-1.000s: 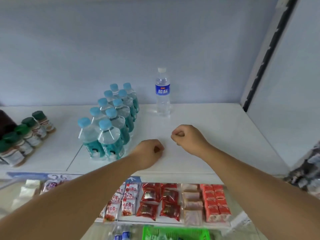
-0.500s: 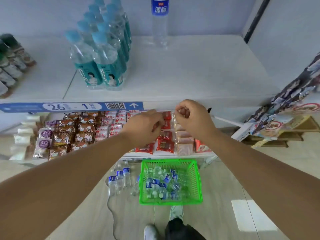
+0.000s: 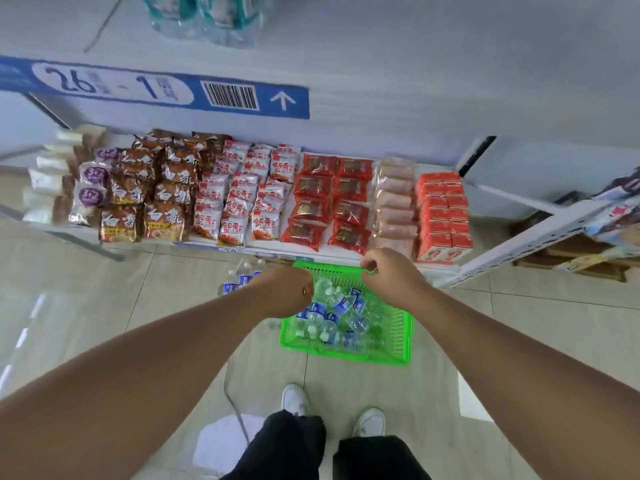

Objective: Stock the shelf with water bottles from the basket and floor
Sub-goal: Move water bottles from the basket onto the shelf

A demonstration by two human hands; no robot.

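Water bottles (image 3: 341,304) in basket (image 3: 346,356), near shelf edge (image 3: 266,250)

The green basket (image 3: 346,356) stands open on top; the snack shelf (image 3: 270,250) crowds its far rim.

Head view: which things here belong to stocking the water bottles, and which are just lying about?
Job:
basket
basket bottles
floor bottles
top shelf

Lying about:
noodle packets
red snack packs
red boxes
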